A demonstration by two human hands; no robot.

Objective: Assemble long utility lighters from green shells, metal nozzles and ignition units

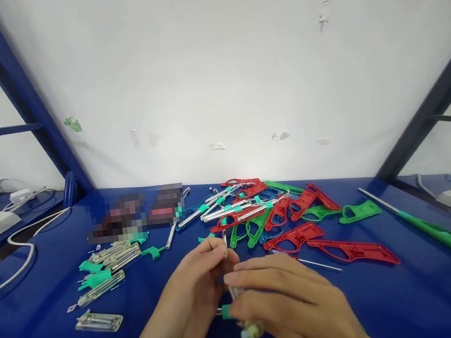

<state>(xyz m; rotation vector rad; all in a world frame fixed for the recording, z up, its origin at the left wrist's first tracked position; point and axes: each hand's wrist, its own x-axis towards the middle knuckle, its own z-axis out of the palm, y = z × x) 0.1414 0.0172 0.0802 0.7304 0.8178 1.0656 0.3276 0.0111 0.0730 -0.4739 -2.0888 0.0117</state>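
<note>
In front of me, low in the view, my right hand (288, 292) is closed round a clear plastic lighter fuel tank (235, 291), mostly hidden by the fingers. A pale valve end (251, 331) sticks out below. A teal trigger piece (227, 312) with a short metal rod shows between the hands; whether it is held is hidden. My left hand (204, 271) is closed just left of the tank, thumb and fingers pinched together. A thin metallic strip (225, 238) shows at its fingertips, but what they grip is unclear.
Several clear tanks (100, 323) and teal triggers (95, 280) lie left. Metal tubes (222, 211), red handle shells (355, 250) and green shells (360, 211) are piled ahead. A screwdriver (320, 264) lies near my right hand; a green long lighter (445, 236) lies far right. A white wall stands behind.
</note>
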